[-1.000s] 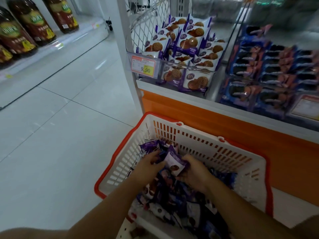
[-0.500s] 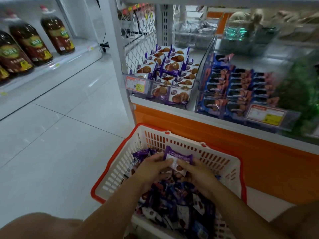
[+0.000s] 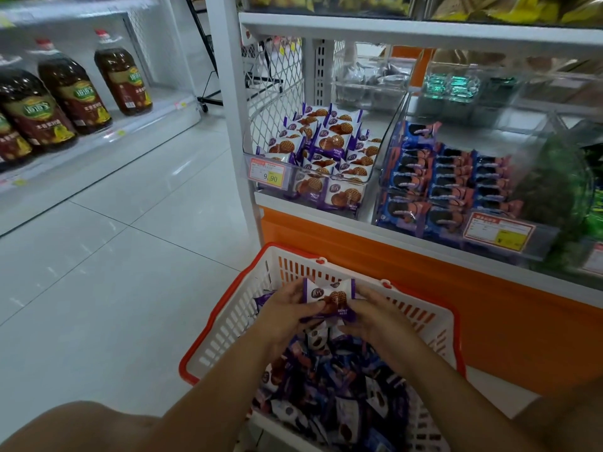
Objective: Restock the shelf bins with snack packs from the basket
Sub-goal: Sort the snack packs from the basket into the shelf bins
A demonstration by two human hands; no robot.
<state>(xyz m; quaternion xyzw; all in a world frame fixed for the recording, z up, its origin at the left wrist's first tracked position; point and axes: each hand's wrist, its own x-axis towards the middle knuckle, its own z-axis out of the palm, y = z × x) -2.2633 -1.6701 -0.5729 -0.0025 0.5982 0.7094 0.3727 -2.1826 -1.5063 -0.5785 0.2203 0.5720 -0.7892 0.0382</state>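
Note:
A purple-and-white waffle snack pack point(image 3: 329, 301) is held face up above the basket, gripped from both sides by my left hand point(image 3: 287, 316) and my right hand point(image 3: 375, 316). Below them the white basket with a red rim point(image 3: 228, 324) stands on the floor, filled with several purple and blue snack packs point(image 3: 339, 396). Straight ahead, on the lowest shelf, a clear bin point(image 3: 329, 164) holds matching waffle packs. To its right a second clear bin point(image 3: 443, 181) is stacked with blue-wrapped dark cookie packs.
An orange base panel point(image 3: 489, 305) runs under the shelf, right behind the basket. A white upright post point(image 3: 235, 125) frames the shelf's left side. Large brown bottles point(image 3: 75, 93) line a low shelf across the tiled aisle point(image 3: 98, 272). Green packs point(image 3: 574, 197) sit at far right.
Both hands have lifted the waffle pack up out of the basket's pile and turned it face up. The view has tilted upward, showing more of the shelf.

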